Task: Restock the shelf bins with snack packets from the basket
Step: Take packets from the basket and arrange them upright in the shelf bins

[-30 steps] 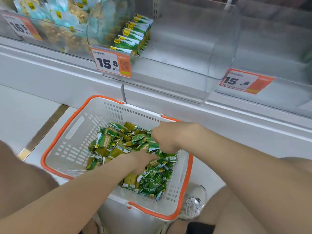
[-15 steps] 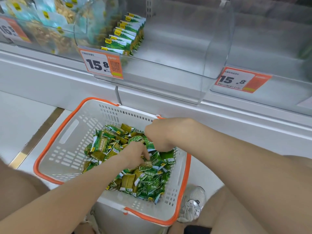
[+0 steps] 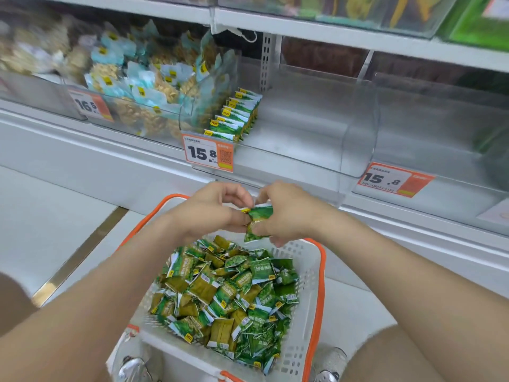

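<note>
Both forearms reach forward and the hands meet above the far end of the basket (image 3: 321, 271). The left hand (image 3: 212, 213) is curled, knuckles up, thumb and fingertips closed on the left edge of a few green packets (image 3: 259, 220). The right hand (image 3: 289, 216) faces it, fingers bent round the right side of the same packets and pinching them from above and below. The packets sit between the two sets of fingertips, bunched and tilted; there seem to be two or three, though the count is unclear.

Directly under the fingers lies the pile (image 3: 228, 299) of green packets, heaped in the right half of the basket. Beyond the fingertips, higher up, stands a clear bin (image 3: 316, 133) with a row (image 3: 237, 117) of upright green packets against its left wall. Its front wall and an orange tag (image 3: 208, 153) reading 15.8 lie between hands and row. Left of that, another bin holds pale blue packs (image 3: 143, 84).

The palms and most fingertips are hidden. The basket's near rim is cut off, and a shoe (image 3: 330, 362) shows only partly.
</note>
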The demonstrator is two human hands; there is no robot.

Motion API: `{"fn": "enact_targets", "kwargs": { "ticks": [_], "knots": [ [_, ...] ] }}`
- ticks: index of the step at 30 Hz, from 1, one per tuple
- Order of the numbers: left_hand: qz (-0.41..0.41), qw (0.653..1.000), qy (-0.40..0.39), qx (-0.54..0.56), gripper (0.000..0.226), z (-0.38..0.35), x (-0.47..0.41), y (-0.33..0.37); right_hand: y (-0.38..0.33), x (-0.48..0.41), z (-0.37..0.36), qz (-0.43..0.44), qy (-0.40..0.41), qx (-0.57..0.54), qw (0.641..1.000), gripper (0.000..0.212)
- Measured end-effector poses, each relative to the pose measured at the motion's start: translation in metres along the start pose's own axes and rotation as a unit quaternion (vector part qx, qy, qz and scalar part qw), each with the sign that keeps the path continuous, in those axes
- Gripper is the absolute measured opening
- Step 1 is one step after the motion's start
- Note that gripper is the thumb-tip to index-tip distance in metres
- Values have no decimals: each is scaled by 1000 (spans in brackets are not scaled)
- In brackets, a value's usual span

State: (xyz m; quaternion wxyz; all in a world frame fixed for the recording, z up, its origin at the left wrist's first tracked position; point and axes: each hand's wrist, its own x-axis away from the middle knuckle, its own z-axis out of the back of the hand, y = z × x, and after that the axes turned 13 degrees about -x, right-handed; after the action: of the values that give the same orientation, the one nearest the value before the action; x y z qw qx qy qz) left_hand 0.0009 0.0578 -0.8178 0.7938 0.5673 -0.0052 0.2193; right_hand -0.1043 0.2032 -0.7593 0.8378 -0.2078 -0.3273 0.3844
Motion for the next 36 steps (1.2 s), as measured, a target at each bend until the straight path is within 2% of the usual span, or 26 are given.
{"fn": "enact_targets", "kwargs": {
  "ticks": [2,5,8,10,14,18,20,22,24,25,27,30,33,36],
  "knots": [
    [-4,998,34,58,19,9,5,7,-5,-1,0,10,56,-83,995,38],
    [-29,993,69,87,17,17,11,17,-11,-3,-1,55,119,-113,985,37],
    [-57,988,128,59,17,23,16,24,-15,-3,-1,83,123,-143,979,37],
    [-73,986,141,54,13,28,18,27,-18,-2,3,116,110,-141,977,40],
    [-101,980,163,49,12,37,18,35,-25,-4,19,175,111,-62,976,47],
    [-155,951,267,-3,10,43,13,46,-32,-13,23,173,91,-207,958,35],
    [-171,923,342,-49,10,48,9,47,-34,-26,24,185,155,-229,943,30],
    [-169,882,414,-149,13,57,6,45,-40,-38,27,214,261,-224,915,25],
    [-148,853,439,-242,27,64,3,40,-46,-47,32,237,335,-192,892,17],
    [-132,852,432,-265,35,67,1,37,-49,-52,35,237,350,-171,890,17],
    [-102,858,407,-295,43,68,-2,29,-51,-64,38,220,349,-135,901,19],
    [-67,862,385,-321,45,68,-6,20,-51,-93,39,161,301,-104,934,33],
    [-74,856,392,-329,42,70,-8,19,-56,-113,42,95,243,-149,954,43],
    [-78,846,404,-338,38,72,-11,21,-62,-123,45,24,182,-192,964,38]
  ]
}}
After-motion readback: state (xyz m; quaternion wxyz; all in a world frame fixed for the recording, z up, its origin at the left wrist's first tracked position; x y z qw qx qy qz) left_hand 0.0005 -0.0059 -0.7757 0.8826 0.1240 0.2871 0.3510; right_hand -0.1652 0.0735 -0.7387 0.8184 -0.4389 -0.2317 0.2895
